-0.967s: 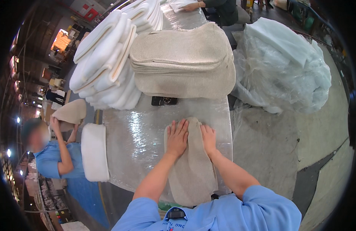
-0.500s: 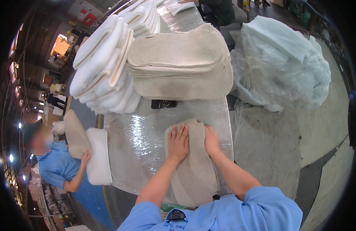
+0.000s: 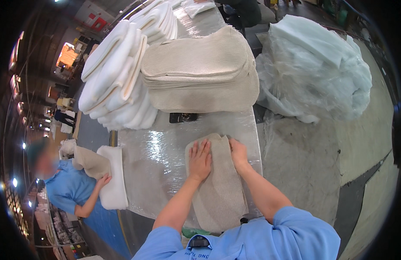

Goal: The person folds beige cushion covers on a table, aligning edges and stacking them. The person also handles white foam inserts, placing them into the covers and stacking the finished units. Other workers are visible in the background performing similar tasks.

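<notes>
Both hands lie open and flat on a beige pad (image 3: pixel 218 190), left hand (image 3: pixel 199 161) beside right hand (image 3: pixel 238 154), gripping nothing; beige stack (image 3: pixel 200 73) at 12 o'clock on the surface (image 3: pixel 157 164).

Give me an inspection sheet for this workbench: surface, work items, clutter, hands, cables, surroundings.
Surface: table under shiny clear film.
Work items: beige cloth piece lying flat; beige stack and white stack behind it.
Clutter: small black object by the beige stack.
Hands: left hand flat on the cloth piece; right hand at its right edge.
Cables: nothing seen.
Surroundings: plastic-wrapped bundle to the right; co-worker to the left touching a white pad.
</notes>
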Action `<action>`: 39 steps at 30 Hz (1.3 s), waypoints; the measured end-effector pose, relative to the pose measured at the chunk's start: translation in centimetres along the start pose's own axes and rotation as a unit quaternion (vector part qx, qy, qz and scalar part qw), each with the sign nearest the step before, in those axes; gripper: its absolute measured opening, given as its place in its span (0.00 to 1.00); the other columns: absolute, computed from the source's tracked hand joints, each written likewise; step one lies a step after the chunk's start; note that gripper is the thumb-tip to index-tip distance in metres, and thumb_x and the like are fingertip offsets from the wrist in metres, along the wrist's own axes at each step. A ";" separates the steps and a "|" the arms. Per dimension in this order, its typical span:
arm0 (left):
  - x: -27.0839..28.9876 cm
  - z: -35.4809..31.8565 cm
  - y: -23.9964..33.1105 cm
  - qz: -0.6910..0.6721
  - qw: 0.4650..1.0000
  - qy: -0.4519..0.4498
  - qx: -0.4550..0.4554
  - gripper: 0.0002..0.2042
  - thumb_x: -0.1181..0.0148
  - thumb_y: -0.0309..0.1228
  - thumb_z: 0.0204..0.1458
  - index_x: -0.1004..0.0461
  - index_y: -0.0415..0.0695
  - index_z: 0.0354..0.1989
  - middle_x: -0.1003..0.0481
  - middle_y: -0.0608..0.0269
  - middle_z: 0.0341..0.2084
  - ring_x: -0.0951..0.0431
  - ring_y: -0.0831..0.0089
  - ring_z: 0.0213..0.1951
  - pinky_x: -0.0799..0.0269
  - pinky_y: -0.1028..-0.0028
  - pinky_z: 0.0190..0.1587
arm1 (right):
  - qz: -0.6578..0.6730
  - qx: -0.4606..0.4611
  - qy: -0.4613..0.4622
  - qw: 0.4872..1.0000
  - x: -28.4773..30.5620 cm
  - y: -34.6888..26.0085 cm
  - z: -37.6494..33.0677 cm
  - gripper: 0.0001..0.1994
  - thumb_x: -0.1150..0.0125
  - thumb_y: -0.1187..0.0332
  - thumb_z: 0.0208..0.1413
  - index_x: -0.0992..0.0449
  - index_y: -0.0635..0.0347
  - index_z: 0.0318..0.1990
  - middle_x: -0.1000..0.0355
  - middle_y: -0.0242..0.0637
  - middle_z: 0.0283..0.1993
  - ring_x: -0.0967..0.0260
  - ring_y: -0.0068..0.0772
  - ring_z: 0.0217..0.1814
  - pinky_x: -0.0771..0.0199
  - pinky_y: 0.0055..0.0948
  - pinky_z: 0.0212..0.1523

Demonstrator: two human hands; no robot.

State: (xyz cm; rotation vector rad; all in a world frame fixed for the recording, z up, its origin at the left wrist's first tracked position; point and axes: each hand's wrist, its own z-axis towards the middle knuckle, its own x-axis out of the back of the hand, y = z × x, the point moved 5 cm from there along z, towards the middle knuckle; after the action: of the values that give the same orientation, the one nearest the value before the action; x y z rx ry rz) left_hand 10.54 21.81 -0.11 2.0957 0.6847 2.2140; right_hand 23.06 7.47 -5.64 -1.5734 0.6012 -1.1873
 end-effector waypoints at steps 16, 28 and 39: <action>-1.3 1.6 2.3 0.064 0.998 -0.013 0.027 0.32 0.52 0.45 0.71 0.45 0.51 0.81 0.50 0.61 0.82 0.56 0.42 0.81 0.68 0.41 0.80 | 0.429 -0.281 0.236 0.826 15.0 10.2 -0.4 0.09 0.43 0.66 0.74 0.24 0.57 0.39 0.25 0.30 0.29 0.27 0.22 0.27 0.28 0.24 0.28; -2.3 0.3 3.8 0.047 0.997 -0.056 -0.015 0.32 0.52 0.43 0.72 0.47 0.54 0.83 0.52 0.61 0.83 0.58 0.43 0.82 0.65 0.41 0.80 | -0.017 0.064 -0.175 0.982 5.1 -2.5 -1.2 0.14 0.35 0.67 0.62 0.24 0.59 0.54 0.21 0.51 0.45 0.22 0.58 0.46 0.22 0.50 0.47; -1.9 0.1 3.6 -0.006 0.999 -0.010 -0.033 0.28 0.49 0.44 0.71 0.37 0.66 0.79 0.50 0.67 0.83 0.56 0.43 0.82 0.64 0.39 0.79 | -0.046 -0.130 -0.058 0.989 12.8 6.5 -6.0 0.09 0.36 0.66 0.64 0.25 0.63 0.38 0.22 0.47 0.31 0.21 0.50 0.35 0.24 0.44 0.38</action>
State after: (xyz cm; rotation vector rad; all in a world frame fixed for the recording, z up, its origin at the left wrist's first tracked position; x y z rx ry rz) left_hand 11.88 18.01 -0.72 2.0746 0.6130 2.1767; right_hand 23.75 -7.99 -6.74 -1.8952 0.6324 -1.1098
